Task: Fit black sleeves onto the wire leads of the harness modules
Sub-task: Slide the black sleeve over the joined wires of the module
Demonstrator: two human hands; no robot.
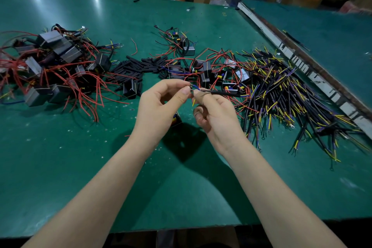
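Note:
My left hand [161, 102] pinches the tip of a thin blue wire lead [194, 87] between thumb and forefinger. My right hand [215, 115] grips a black sleeve [225, 93] that points right, with the blue lead entering its left end and a yellow lead [193, 102] hanging below. A black module [176, 120] shows partly between my wrists, above the green table [80, 157]. Loose black sleeves [132, 68] lie in a heap beyond my hands.
A pile of black modules with red wires [50, 66] sits at the left. More modules [211, 70] lie behind my hands. Sleeved cables with yellow and purple ends [281, 90] spread at the right, beside a metal rail [302, 62]. Boxes stand past the table.

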